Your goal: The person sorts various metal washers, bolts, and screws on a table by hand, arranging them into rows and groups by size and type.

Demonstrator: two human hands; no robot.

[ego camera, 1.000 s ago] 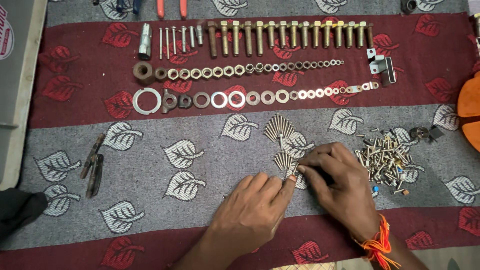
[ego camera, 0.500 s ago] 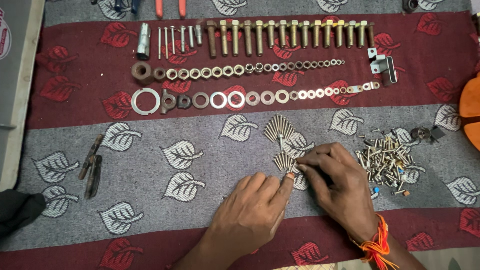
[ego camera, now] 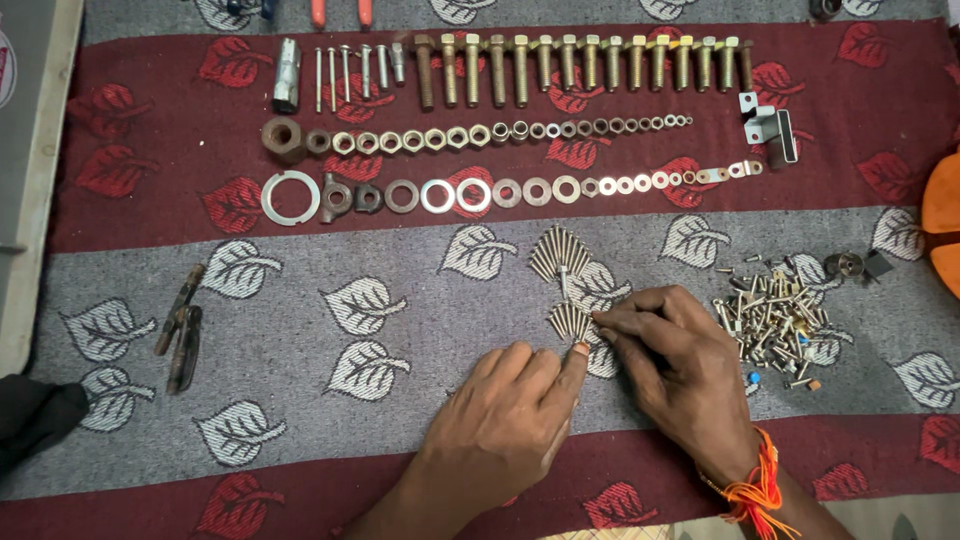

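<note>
Left hand (ego camera: 510,415) flat, forefinger touching small fan of screws (ego camera: 570,320); right hand (ego camera: 675,365) pinching its right edge, loose screw pile (ego camera: 775,320) just beyond.

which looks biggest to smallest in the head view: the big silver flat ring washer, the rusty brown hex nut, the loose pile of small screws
1. Loose pile of small screws, widest spread.
2. Big silver flat ring washer.
3. Rusty brown hex nut, somewhat smaller than the washer.
</note>
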